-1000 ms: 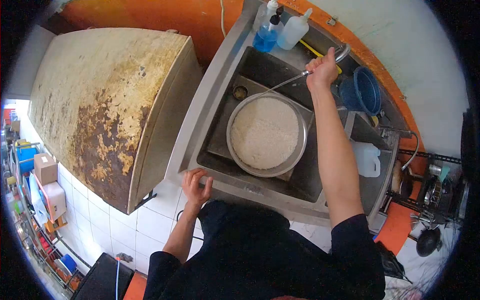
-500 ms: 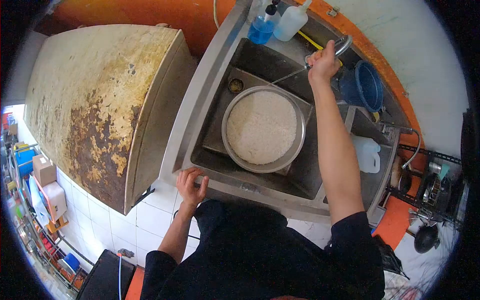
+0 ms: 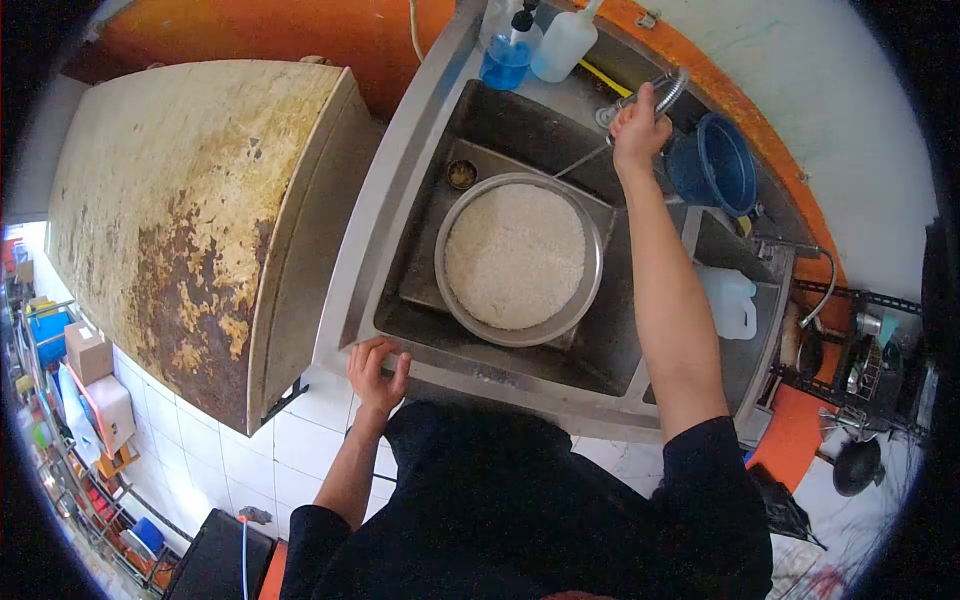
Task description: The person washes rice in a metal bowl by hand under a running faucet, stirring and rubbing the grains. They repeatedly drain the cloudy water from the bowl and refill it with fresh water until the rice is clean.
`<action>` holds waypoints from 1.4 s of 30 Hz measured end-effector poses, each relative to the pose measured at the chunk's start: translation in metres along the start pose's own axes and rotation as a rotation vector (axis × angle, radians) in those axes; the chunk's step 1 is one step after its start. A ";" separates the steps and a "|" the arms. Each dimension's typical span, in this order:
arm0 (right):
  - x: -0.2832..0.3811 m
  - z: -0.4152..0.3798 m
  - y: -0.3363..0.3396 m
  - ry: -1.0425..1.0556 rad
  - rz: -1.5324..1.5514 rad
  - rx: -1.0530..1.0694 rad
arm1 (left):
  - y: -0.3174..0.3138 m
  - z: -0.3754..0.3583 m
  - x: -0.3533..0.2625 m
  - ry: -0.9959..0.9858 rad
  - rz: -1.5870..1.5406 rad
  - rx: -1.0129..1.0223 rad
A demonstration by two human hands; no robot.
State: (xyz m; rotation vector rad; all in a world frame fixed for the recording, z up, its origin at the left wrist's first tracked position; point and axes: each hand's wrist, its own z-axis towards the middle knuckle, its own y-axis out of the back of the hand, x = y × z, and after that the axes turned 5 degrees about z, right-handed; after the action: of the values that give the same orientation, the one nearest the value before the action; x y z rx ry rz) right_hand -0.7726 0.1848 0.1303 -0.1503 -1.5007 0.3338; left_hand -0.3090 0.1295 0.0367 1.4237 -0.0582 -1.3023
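A round metal bowl [image 3: 452, 310] stands in the sink basin [image 3: 600, 350], filled with white rice [image 3: 515, 255]. My right hand [image 3: 640, 130] is closed around a spray nozzle on a flexible metal hose [image 3: 675, 92], beyond the bowl's upper right. From the nozzle a thin stream of water [image 3: 582, 160] runs to the bowl's upper rim. My left hand [image 3: 377, 370] rests on the front edge of the metal sink, below and left of the bowl, with its fingers apart and nothing in it.
A blue bucket [image 3: 722, 165] and a translucent jug [image 3: 728, 302] stand on the right. Behind the basin are a blue soap bottle [image 3: 506, 62] and a white bottle [image 3: 565, 45]. A worn, peeling cabinet [image 3: 200, 240] fills the left, with shelves [image 3: 90, 470] beyond.
The view has shifted slightly. The water stream has moved from inside the bowl's upper edge to the rim's upper right. My right hand keeps hold of the nozzle, its wrist a little turned.
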 end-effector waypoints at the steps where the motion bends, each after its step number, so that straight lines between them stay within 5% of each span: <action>1: 0.000 0.001 0.001 0.007 -0.018 -0.006 | 0.001 0.001 -0.001 0.000 0.003 -0.001; 25: 0.020 0.002 0.055 0.063 -0.379 0.066 | 0.002 0.000 -0.005 -0.001 0.014 -0.028; 42: 0.048 -0.016 0.054 -0.120 -0.436 0.042 | 0.000 -0.003 -0.003 0.014 0.002 -0.030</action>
State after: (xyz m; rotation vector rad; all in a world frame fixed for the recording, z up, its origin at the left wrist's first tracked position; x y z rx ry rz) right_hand -0.7622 0.2525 0.1589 0.2332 -1.5973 0.0225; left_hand -0.3079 0.1329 0.0378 1.4066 -0.0306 -1.2865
